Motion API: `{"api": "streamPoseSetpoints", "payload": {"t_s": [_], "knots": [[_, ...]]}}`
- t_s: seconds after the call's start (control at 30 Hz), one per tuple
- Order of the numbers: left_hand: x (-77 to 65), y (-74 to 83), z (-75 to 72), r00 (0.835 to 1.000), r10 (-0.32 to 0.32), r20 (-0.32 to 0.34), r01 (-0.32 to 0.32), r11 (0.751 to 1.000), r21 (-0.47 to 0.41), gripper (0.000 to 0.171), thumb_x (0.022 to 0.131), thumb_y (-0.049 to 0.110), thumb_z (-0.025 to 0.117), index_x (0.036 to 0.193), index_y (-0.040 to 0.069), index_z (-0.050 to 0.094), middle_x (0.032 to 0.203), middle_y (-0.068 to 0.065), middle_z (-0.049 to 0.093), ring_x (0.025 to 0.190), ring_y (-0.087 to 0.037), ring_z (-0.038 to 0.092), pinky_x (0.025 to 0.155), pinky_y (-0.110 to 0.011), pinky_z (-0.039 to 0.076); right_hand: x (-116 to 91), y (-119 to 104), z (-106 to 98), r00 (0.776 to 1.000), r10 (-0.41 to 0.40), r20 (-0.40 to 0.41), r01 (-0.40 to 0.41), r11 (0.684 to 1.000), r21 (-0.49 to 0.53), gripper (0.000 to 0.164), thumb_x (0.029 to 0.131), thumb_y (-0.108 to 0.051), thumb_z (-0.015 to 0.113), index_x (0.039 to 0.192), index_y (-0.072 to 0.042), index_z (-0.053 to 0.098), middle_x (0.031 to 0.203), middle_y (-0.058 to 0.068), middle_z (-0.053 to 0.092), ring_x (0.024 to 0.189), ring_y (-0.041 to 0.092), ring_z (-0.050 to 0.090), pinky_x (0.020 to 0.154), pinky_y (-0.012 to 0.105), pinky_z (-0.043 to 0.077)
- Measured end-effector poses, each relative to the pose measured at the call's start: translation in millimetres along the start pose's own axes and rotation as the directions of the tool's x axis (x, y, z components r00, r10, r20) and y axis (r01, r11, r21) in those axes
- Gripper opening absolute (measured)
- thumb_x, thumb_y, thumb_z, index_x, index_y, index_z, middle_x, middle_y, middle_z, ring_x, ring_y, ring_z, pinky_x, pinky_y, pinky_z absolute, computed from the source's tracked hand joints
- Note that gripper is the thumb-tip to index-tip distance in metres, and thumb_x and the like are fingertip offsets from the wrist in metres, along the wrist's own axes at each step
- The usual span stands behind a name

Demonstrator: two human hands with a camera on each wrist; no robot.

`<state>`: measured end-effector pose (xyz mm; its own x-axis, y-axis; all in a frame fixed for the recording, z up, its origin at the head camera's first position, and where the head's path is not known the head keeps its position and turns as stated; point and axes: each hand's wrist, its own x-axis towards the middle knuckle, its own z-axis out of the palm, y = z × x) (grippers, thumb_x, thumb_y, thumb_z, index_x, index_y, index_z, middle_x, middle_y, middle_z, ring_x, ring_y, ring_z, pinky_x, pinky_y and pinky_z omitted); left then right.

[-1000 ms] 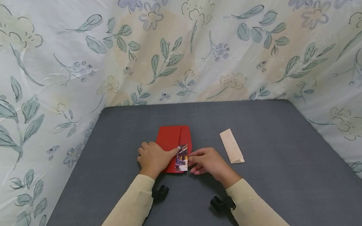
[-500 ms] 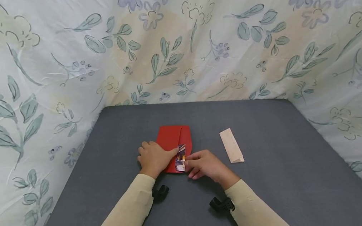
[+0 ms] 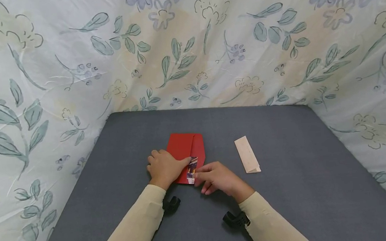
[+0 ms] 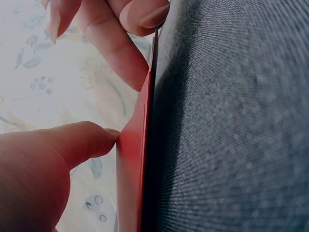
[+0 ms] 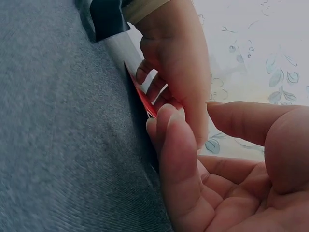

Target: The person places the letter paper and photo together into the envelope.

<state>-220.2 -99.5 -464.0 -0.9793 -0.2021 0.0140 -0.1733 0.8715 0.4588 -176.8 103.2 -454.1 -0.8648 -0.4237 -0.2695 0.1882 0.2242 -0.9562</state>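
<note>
A red envelope (image 3: pixel 180 142) lies on the grey table, its flap unfolded to the right. My left hand (image 3: pixel 165 167) lies over its left side, fingers at the left edge. In the left wrist view its thumb (image 4: pixel 91 140) presses on the envelope at the mouth. A colourful picture card (image 3: pixel 191 167) sits partly in that mouth, its left part hidden. My right hand (image 3: pixel 219 179) touches the card's right edge with its fingertips. The right wrist view shows the right thumb (image 5: pixel 241 118) standing away from the fingers, nothing between them.
A cream folded paper strip (image 3: pixel 247 155) lies to the right of the right hand. Floral cloth (image 3: pixel 193 47) hangs behind and beside the grey table (image 3: pixel 288 188). Black wrist bands (image 3: pixel 236 220) are on both arms.
The card has moved left into the envelope, so less of it shows. My right hand has followed it left, its fingers now on the card's edge. The left hand has stayed put.
</note>
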Motion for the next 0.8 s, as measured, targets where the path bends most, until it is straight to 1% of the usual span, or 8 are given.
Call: {"api": "streamPoseSetpoints", "payload": {"t_s": [0.23,0.3,0.47,0.53,0.6,0.73,0.8], "knots": [[1.4,2.5,1.3,1.000,-0.004,0.003,0.004,1.000,0.010,0.095,0.078,0.070,0.084,0.122,-0.010,0.057,0.118,-0.024,0.052,0.115,-0.041,0.052,0.091,-0.060,0.051,0.0,0.6,-4.2,1.000,0.005,-0.030,-0.005,1.000,0.018,0.052,0.106,-0.023,0.071,0.144,0.012,0.062,0.096,0.015,0.076,0.060,0.018,0.068,0.061,0.033,0.062],[1.6,3.2,1.3,1.000,-0.003,-0.001,0.003,1.000,0.015,0.095,0.078,0.070,0.084,0.122,-0.010,0.057,0.118,-0.025,0.052,0.115,-0.041,0.052,0.091,-0.061,0.051,0.8,0.4,-4.6,1.000,0.007,-0.012,-0.006,1.000,0.031,0.054,0.106,-0.024,0.072,0.145,0.011,0.061,0.096,0.016,0.076,0.061,0.018,0.068,0.061,0.032,0.062],[1.8,4.2,1.3,1.000,-0.002,-0.015,0.002,1.000,0.023,0.094,0.078,0.070,0.084,0.122,-0.010,0.058,0.118,-0.025,0.052,0.115,-0.041,0.052,0.091,-0.061,0.050,6.1,3.0,-2.7,0.997,0.007,0.076,-0.012,0.998,0.059,0.058,0.106,-0.025,0.072,0.150,0.009,0.057,0.103,0.017,0.077,0.063,0.017,0.067,0.062,0.031,0.061],[1.9,4.5,1.9,1.000,-0.002,-0.018,0.002,1.000,0.022,0.094,0.078,0.069,0.084,0.122,-0.010,0.058,0.118,-0.025,0.052,0.114,-0.041,0.053,0.091,-0.061,0.051,7.4,3.7,-2.1,0.996,0.007,0.085,-0.012,0.998,0.064,0.059,0.107,-0.025,0.072,0.151,0.009,0.055,0.104,0.016,0.077,0.063,0.016,0.067,0.062,0.030,0.060],[2.0,5.1,2.3,1.000,-0.003,-0.021,0.004,1.000,0.017,0.093,0.077,0.069,0.084,0.120,-0.009,0.058,0.117,-0.024,0.052,0.114,-0.041,0.053,0.090,-0.060,0.051,7.3,3.1,-2.7,0.998,0.011,0.060,-0.015,0.997,0.070,0.060,0.107,-0.026,0.072,0.152,0.009,0.055,0.104,0.016,0.077,0.062,0.015,0.066,0.061,0.029,0.060],[1.6,6.6,1.7,1.000,-0.011,-0.016,0.011,1.000,0.012,0.094,0.078,0.070,0.083,0.120,-0.010,0.058,0.116,-0.024,0.052,0.113,-0.041,0.053,0.090,-0.060,0.051,4.4,-0.3,-7.3,1.000,0.021,-0.017,-0.019,0.993,0.119,0.063,0.107,-0.027,0.071,0.154,0.010,0.052,0.100,0.016,0.077,0.057,0.013,0.062,0.058,0.026,0.057],[1.5,7.4,1.0,1.000,-0.014,-0.015,0.014,1.000,0.013,0.094,0.078,0.070,0.083,0.120,-0.010,0.057,0.116,-0.024,0.052,0.113,-0.041,0.052,0.090,-0.060,0.051,3.9,-1.5,-9.0,0.999,0.030,-0.013,-0.028,0.989,0.148,0.064,0.108,-0.027,0.070,0.155,0.010,0.050,0.099,0.016,0.077,0.055,0.012,0.061,0.057,0.025,0.056]]}}
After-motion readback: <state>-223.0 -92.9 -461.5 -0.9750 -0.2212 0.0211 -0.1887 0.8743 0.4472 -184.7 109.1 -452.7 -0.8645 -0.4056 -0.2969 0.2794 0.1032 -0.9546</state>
